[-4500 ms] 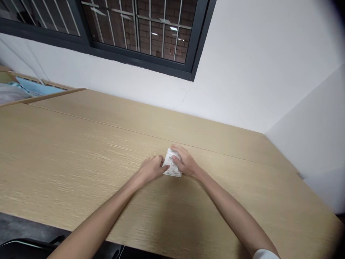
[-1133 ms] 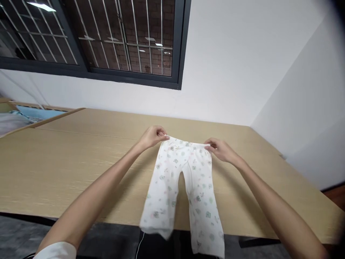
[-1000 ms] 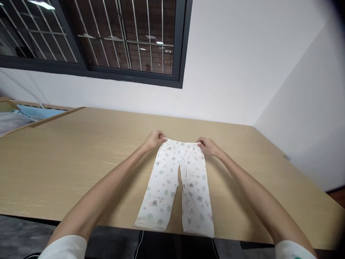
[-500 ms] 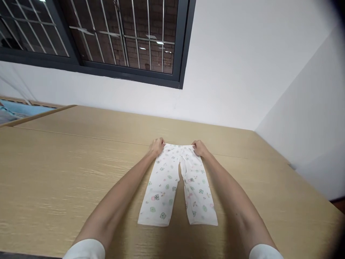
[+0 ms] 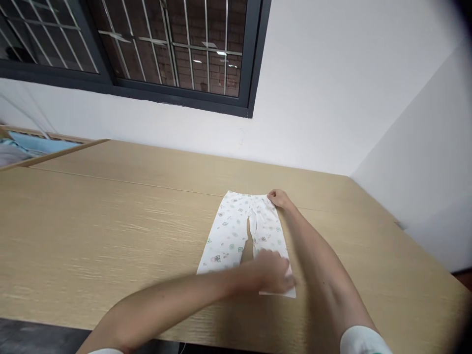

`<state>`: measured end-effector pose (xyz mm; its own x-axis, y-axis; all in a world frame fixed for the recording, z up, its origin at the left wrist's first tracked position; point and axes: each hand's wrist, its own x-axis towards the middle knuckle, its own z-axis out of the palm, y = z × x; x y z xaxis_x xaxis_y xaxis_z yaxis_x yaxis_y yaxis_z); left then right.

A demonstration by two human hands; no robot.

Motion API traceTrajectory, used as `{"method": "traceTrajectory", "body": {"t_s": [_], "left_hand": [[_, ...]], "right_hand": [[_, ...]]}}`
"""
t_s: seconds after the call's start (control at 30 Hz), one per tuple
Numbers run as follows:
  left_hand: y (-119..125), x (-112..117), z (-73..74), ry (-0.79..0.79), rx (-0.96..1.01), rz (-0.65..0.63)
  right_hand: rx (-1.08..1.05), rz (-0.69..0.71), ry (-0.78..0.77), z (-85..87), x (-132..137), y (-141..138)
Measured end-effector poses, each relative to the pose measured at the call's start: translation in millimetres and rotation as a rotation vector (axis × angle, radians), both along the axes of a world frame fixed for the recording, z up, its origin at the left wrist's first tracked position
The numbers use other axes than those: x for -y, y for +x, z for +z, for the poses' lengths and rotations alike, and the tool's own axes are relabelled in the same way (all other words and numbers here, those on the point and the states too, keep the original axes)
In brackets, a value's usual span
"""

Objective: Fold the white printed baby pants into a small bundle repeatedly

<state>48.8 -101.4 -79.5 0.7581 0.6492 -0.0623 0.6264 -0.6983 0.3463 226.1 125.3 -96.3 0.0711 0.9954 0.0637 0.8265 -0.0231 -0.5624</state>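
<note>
White children's trousers [image 5: 230, 223] with a small green and pink animal print lie flat on the wooden tabletop, waistband away from me. My right hand [image 5: 279, 198] pinches the right corner of the waistband. Across both trouser legs reaches my left arm, and my left hand [image 5: 273, 271] is over the lower part of the right leg near its hem. Motion smears the left fingers, so their grip cannot be made out. My left forearm hides the lower end of the left leg.
The wooden tabletop [image 5: 110, 236] runs wide to both sides, with a seam across it. Behind it stands a white wall [image 5: 306, 88] with a dark-framed barred window [image 5: 177, 91]. Blue fabric [image 5: 44, 143] shows beyond the table's far left edge.
My left hand has let go of the waistband's left corner and swung down and right over the right trouser leg. My right hand still holds its corner.
</note>
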Motion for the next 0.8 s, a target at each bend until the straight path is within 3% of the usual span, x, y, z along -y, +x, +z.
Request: {"method": "traceTrajectory", "body": {"t_s": [0.07, 0.17, 0.37, 0.5, 0.6, 0.7, 0.8], "left_hand": [[9.6, 26.3, -12.1, 0.009, -0.059, -0.066], [13.4, 36.9, -17.0, 0.041, -0.098, -0.053], [-4.4, 31.6, 6.4, 0.047, -0.07, -0.083], [-35.3, 36.9, 24.1, 0.015, 0.088, -0.025], [-66.7, 42.8, 36.8, -0.105, 0.22, 0.072], [-101.1, 51.6, 47.2, -0.259, 0.303, 0.188], [-135.1, 63.1, 49.2, -0.297, 0.317, 0.308]], "right_hand": [[-0.024, -0.021, 0.005, 0.0, 2.1, -0.8], [-0.067, -0.062, 0.026, 0.2, 4.8, -4.9], [-0.202, -0.138, 0.074, 5.8, 10.8, -12.5], [-0.286, -0.165, 0.104, 14.1, 9.5, -13.8], [-0.321, -0.16, 0.127, 22.6, 2.3, -22.8], [-0.323, -0.165, 0.146, 31.3, -7.7, -45.2], [-0.307, -0.182, 0.152, 35.5, -16.8, -80.3]]}}
